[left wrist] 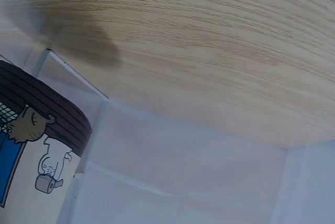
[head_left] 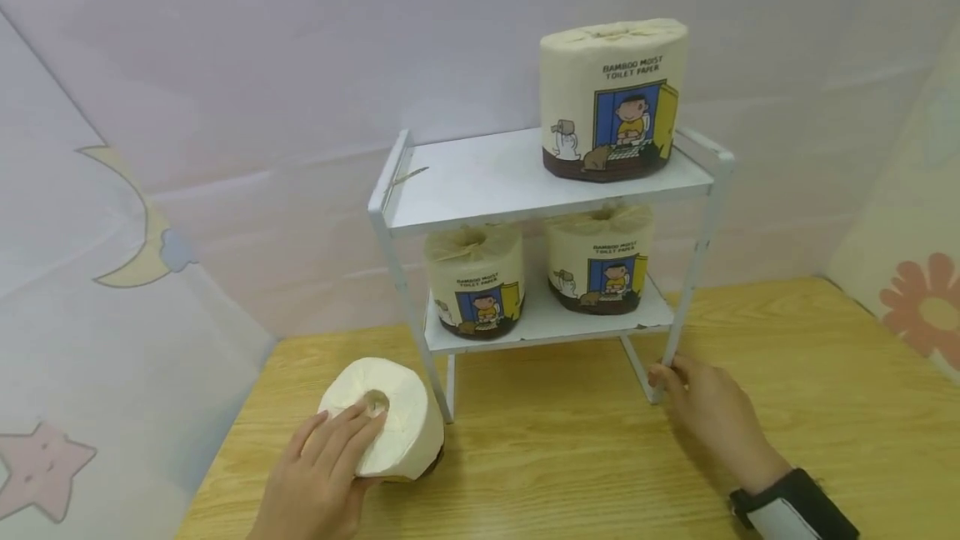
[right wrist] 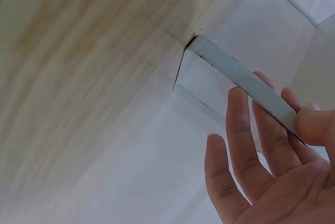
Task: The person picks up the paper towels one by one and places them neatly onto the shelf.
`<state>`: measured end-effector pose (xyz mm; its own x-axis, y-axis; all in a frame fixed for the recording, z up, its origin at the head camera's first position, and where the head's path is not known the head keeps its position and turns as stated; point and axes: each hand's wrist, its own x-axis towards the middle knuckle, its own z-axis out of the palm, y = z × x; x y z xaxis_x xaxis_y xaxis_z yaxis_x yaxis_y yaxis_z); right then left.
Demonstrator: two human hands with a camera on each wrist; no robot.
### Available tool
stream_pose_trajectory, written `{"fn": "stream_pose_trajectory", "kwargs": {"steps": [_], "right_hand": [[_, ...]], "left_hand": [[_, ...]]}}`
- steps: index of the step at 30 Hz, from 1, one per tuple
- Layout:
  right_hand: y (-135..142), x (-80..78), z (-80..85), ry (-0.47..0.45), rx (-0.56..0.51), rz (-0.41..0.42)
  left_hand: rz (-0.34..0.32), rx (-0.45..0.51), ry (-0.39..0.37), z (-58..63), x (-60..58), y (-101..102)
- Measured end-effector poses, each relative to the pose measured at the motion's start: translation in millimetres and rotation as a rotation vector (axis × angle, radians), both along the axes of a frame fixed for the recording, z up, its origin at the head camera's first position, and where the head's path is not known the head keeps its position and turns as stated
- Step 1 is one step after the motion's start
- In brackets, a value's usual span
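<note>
My left hand [head_left: 322, 461] grips a toilet paper roll [head_left: 420, 432] at the left front of a white two-tier shelf [head_left: 465, 182]. Its fingers lie across the pale top, near the core hole; the roll leans to one side. In the left wrist view, only part of the roll's printed wrapper [left wrist: 31, 124] shows, and the hand is out of sight. At the shelf's right front leg [right wrist: 246, 82], my right hand [right wrist: 277, 156] holds the white metal bar between thumb and fingers. From the head view, this right hand [head_left: 712, 415] sits low on the leg, close to the table.
One toilet paper roll [head_left: 611, 102] stands on the upper tier's right side. Below it, a left roll [head_left: 476, 282] and a right roll [head_left: 600, 261] stand on the lower tier. The wooden table [head_left: 540, 457] ends at draped pale cloth [head_left: 225, 107] behind and left.
</note>
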<state>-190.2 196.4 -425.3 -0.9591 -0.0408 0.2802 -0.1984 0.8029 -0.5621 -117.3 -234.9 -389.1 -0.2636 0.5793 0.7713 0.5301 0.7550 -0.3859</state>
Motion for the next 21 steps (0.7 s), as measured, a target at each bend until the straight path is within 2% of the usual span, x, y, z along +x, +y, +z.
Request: {"fn": "stream_pose_trajectory", "kwargs": {"steps": [4,10,17,21], "right_hand": [[0,-0.5,0.2,0.003,0.003,0.006],[-1,0.1,0.5,0.029,0.018,0.004],[-3,1.2,-0.3,0.031,0.014,0.011],[-3,0.6,-0.7,0.052,0.022,0.006]], "left_hand": [[-0.04,-0.009,0.061,3.6,2.6,8],[-0.057,0.013,0.064,5.2,6.3,24],[-0.098,0.044,0.147,6.5,4.5,46],[-0.102,0.06,0.124,9.6,6.3,59]]}}
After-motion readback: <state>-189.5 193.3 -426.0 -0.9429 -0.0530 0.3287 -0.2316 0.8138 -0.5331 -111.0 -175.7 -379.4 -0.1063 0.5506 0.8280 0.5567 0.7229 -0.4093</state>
